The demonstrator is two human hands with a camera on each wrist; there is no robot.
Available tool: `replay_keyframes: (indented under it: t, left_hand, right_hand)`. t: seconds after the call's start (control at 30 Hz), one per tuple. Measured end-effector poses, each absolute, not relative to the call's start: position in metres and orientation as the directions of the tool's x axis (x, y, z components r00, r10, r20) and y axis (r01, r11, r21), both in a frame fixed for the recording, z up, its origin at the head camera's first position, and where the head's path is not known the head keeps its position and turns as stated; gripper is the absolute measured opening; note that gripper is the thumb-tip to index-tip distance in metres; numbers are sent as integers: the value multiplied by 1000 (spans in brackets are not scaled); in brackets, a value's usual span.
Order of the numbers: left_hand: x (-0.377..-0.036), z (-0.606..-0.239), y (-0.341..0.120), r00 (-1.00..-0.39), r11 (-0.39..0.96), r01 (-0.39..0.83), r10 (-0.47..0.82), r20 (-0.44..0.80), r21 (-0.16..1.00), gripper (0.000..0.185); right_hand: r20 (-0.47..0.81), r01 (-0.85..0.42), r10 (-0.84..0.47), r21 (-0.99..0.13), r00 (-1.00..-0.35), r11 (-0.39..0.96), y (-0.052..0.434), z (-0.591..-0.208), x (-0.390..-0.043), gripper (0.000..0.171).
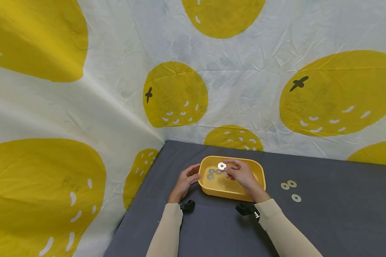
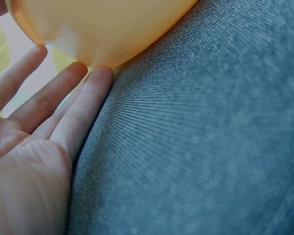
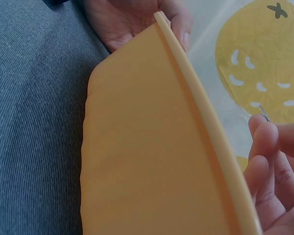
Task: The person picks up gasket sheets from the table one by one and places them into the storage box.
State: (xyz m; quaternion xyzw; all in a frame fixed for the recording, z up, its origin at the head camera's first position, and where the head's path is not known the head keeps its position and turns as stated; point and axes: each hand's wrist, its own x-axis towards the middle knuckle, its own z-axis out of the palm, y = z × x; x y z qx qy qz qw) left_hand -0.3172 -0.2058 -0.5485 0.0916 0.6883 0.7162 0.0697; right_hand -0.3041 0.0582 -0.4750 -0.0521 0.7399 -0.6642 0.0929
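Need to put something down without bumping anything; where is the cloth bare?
Gray cloth is bare right of the three loose washers and between the sleeves, short of the yellow tray. Crowded: the tray, holding more washers, left hand against it, right hand pinching another washer above.

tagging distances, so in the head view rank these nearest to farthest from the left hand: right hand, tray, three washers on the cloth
1. Tray: touching the left hand.
2. Right hand: above the tray, pinching a washer.
3. Three washers: on the cloth, right of the tray.
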Motion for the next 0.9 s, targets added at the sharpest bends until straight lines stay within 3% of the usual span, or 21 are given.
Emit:
replay_keyframes:
  t: [0.9]
  left_hand:
    - [-318, -548, -205, -976, -44, 29, 215, 38, 999, 53]
  right_hand:
    - [-202, 177, -169, -972, -965, 156, 40, -490, -327, 32]
